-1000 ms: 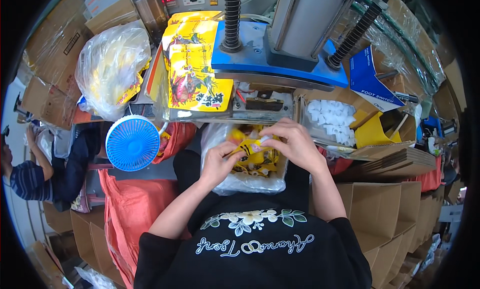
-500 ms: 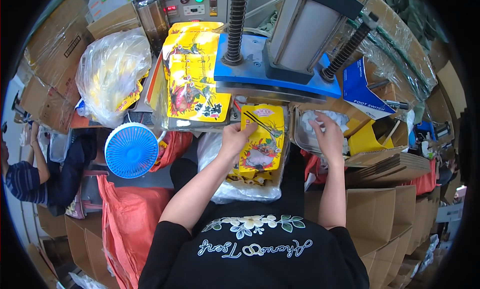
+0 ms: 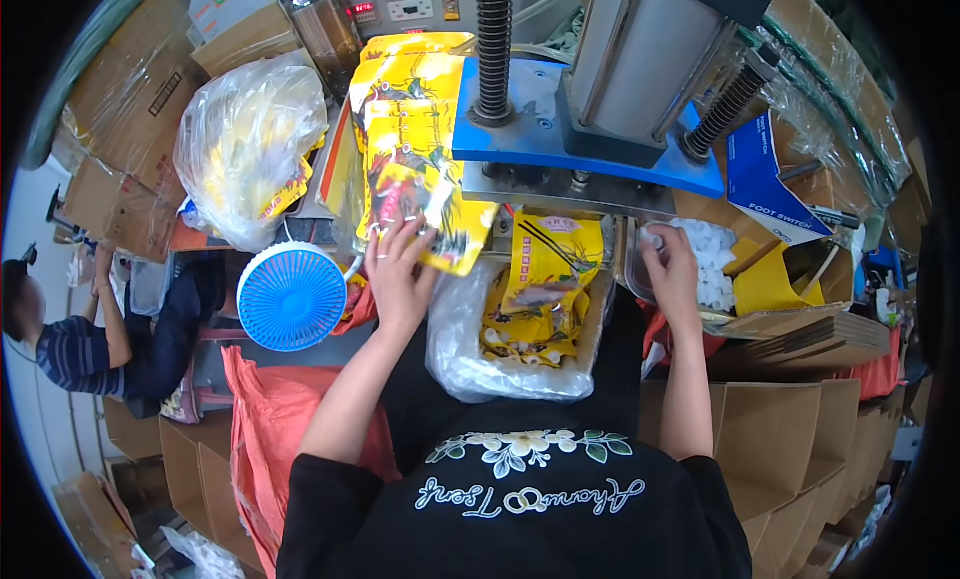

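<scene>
My left hand (image 3: 398, 284) has its fingers spread on a yellow printed pouch (image 3: 455, 229). That pouch lies askew on top of a stack of similar yellow pouches (image 3: 405, 129). At the right, my right hand (image 3: 678, 279) pinches a small white piece (image 3: 655, 241) between thumb and finger. It is over a clear tray (image 3: 637, 284) holding many small white pieces (image 3: 707, 254). Between my hands, another yellow pouch (image 3: 540, 261) rests tilted in a plastic-lined box (image 3: 580, 382), above several more pouches.
A press with a blue plate (image 3: 540, 114) and springs stands ahead of me. A blue fan (image 3: 292, 297) is by my left forearm. Further left are a plastic bag (image 3: 245, 144) and a seated person (image 3: 85, 339). Cardboard boxes (image 3: 765, 429) stand at the right.
My left hand has let go of the pouch over the box and moved left to the stack, where the top pouch is turned. My right hand's fingers have closed on a white piece.
</scene>
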Available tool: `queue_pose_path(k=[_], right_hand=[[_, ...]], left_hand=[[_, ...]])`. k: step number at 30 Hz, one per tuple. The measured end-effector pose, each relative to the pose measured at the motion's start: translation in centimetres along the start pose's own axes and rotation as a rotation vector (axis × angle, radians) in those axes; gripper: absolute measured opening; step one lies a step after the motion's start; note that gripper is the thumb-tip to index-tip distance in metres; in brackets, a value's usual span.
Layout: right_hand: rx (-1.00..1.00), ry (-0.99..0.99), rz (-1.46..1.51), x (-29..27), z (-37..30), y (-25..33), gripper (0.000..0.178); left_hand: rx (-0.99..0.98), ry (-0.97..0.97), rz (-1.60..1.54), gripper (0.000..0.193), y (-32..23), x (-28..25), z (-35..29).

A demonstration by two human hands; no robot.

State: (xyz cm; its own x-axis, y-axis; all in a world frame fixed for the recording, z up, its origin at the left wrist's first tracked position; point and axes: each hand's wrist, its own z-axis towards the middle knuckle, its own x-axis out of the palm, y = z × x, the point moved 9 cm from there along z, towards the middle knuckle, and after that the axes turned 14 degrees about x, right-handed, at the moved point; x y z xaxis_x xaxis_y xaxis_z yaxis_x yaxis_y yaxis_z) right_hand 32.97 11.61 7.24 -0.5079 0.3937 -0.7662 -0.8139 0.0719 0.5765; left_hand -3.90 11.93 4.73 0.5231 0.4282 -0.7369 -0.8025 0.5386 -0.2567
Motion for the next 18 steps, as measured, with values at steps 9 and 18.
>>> queue_pose_path(k=[9,18], right_hand=[[-0.012,0.312,0.411,-0.2,-2.9,8.8,0.026],[0.062,0.679,0.545,5.1,-4.6,8.4,0.029]], left_hand=[[-0.36,-0.021,-0.742,0.01,-2.9,2.0,-2.7],[-0.428,0.295,-1.026,0.018,-7.5,7.1,-4.9]])
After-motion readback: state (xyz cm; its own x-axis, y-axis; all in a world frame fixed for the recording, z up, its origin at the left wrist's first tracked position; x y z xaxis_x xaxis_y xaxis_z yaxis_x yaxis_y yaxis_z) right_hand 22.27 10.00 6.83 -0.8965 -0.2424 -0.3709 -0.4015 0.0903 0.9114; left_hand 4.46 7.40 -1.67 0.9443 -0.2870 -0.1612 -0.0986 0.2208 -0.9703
